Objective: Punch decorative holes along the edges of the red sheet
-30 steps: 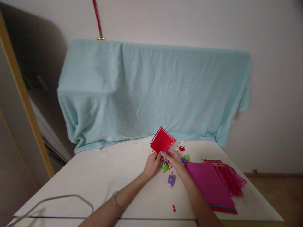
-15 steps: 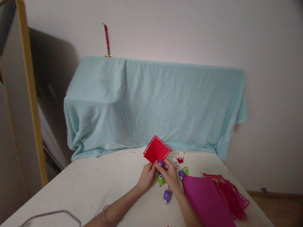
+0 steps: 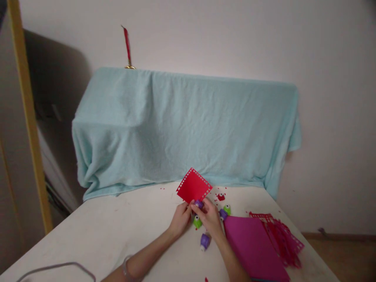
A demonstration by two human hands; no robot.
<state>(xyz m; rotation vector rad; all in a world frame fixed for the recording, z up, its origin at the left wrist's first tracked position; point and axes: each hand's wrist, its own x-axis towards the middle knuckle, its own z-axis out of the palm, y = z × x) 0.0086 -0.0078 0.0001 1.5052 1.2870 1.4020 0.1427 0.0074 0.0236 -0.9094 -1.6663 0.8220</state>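
"One red perforated sheet (image 3: 194, 185), far part of the desk (image 3: 132, 227). Grip?"

"Left hand (image 3: 180, 220) closed, seemingly pinching its near corner. Right hand (image 3: 212, 217) closed around a purple craft punch (image 3: 199, 203) by its near edge."

"Risks?"

"Slack pinch: sheet could slip, holes stray out of line or tear the margin. Can't tell whether it sits squarely in the punch. Green craft punch (image 3: 197, 223) just below could get knocked if either hand drops."
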